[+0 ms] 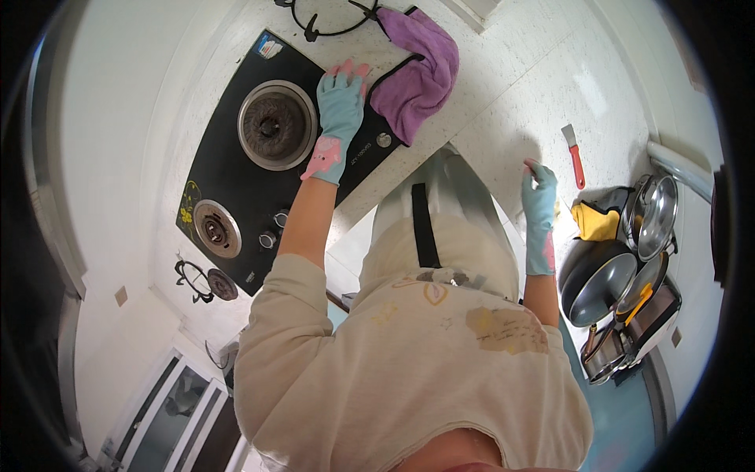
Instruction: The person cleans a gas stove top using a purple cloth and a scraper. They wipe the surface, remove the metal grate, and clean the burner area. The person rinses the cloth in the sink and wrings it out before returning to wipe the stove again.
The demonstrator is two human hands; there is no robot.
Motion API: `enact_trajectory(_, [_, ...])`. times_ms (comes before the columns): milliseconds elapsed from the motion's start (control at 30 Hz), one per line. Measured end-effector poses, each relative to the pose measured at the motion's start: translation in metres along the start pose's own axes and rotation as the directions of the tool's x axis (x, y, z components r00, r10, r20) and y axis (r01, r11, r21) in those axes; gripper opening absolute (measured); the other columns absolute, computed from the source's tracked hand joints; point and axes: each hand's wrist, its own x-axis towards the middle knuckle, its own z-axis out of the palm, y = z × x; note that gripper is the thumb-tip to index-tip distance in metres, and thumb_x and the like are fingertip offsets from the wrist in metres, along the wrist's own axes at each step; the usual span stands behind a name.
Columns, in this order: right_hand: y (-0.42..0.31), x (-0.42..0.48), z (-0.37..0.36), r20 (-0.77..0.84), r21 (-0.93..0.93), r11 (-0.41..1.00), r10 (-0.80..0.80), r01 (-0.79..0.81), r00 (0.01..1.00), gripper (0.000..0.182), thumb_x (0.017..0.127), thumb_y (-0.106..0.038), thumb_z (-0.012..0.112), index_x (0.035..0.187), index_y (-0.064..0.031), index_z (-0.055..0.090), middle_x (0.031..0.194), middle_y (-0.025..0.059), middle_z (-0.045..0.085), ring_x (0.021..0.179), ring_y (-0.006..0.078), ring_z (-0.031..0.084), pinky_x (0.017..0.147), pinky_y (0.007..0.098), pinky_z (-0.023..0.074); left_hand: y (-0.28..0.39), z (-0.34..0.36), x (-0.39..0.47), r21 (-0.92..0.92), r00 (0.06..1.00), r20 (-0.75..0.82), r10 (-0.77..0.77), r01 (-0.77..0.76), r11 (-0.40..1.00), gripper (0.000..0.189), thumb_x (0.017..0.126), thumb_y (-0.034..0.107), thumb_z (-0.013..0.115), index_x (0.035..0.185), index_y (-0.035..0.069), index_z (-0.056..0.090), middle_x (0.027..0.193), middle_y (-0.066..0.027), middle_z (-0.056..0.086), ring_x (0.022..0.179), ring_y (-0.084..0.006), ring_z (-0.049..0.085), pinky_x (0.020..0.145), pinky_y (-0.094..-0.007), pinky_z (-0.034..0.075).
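My left hand (343, 103), in a light blue rubber glove with pink fingertips, lies palm down at the far edge of a black glass gas cooktop (348, 171). Its fingers are spread and nothing shows in them. Beside it a purple cloth (422, 88) with dark edging lies crumpled partly over the cooktop's corner. My right hand (539, 192), gloved alike, hangs over the speckled countertop (501, 118) on the right. Its fingers are loosely curled, with a gap at the thumb and nothing visible in it. Nearest to it lies a scraper (574, 158) with a red handle.
Both burners, the larger (270, 127) and the smaller (217, 228), lack pan supports. One black pan support (336, 29) sits beyond the cooktop, another (193, 282) near its left end beside a burner cap (222, 284). Pans (598, 289), a glass lid (656, 218) and a yellow cloth (596, 222) crowd the right.
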Motion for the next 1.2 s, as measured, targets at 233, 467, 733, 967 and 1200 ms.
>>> enact_trajectory(233, [-0.098,0.039,0.055,0.160,0.090,0.946,-0.322,0.311,0.933,0.022,0.081,-0.006,0.060,0.103,-0.0045,0.064,0.106,0.0138,0.063,0.101,0.0334,0.057,0.087,0.0384,0.0455,-0.010,-0.009,-0.010,-0.273,0.942,-0.253,-0.222,0.151,0.950,0.015,0.075,0.014,0.070,0.088,0.008,0.070,0.112,-0.0119,0.063,0.104,-0.0336,0.057,0.088,-0.0425,0.046])
enact_trajectory(467, [-0.148,0.059,0.091,0.233,0.205,0.890,-0.448,0.407,0.863,0.027,0.077,-0.001,0.059,0.103,-0.0028,0.063,0.108,0.0158,0.062,0.101,0.0365,0.057,0.085,0.0426,0.0469,-0.145,-0.019,0.004,-0.037,0.736,-0.360,-0.574,0.603,0.797,0.035,0.085,0.025,0.062,0.109,0.000,0.062,0.108,-0.0212,0.063,0.106,-0.0372,0.056,0.092,-0.0438,0.044])
enact_trajectory(733, [-0.148,0.072,0.101,0.188,0.246,0.925,-0.337,0.288,0.923,0.024,0.079,-0.002,0.060,0.103,-0.0026,0.063,0.102,0.0163,0.061,0.094,0.0346,0.057,0.083,0.0403,0.0464,-0.218,0.006,0.054,-0.018,0.771,0.076,-0.632,0.635,0.773,0.051,0.085,0.030,0.057,0.124,-0.002,0.050,0.111,-0.0240,0.061,0.107,-0.0418,0.054,0.095,-0.0449,0.042])
enact_trajectory(967, [-0.225,0.187,0.154,0.015,0.194,0.858,-0.487,0.476,0.873,0.028,0.080,-0.013,0.065,0.106,-0.0034,0.061,0.096,0.0164,0.061,0.087,0.0347,0.058,0.077,0.0416,0.0480,-0.159,0.025,0.069,0.266,0.985,0.068,-0.157,0.134,0.955,0.060,0.084,0.034,0.054,0.132,-0.001,0.046,0.136,-0.0153,0.049,0.130,-0.0291,0.041,0.111,-0.0482,0.022])
enact_trajectory(1200, [-0.259,0.244,0.219,0.139,-0.043,0.902,-0.421,0.430,0.896,0.029,0.083,-0.021,0.063,0.104,-0.0011,0.059,0.104,0.0193,0.062,0.094,0.0378,0.059,0.078,0.0462,0.0481,-0.119,0.020,0.054,-0.001,0.978,0.005,-0.209,0.209,0.978,0.047,0.084,0.022,0.054,0.126,0.002,0.052,0.130,-0.0174,0.053,0.124,-0.0310,0.047,0.109,-0.0476,0.027])
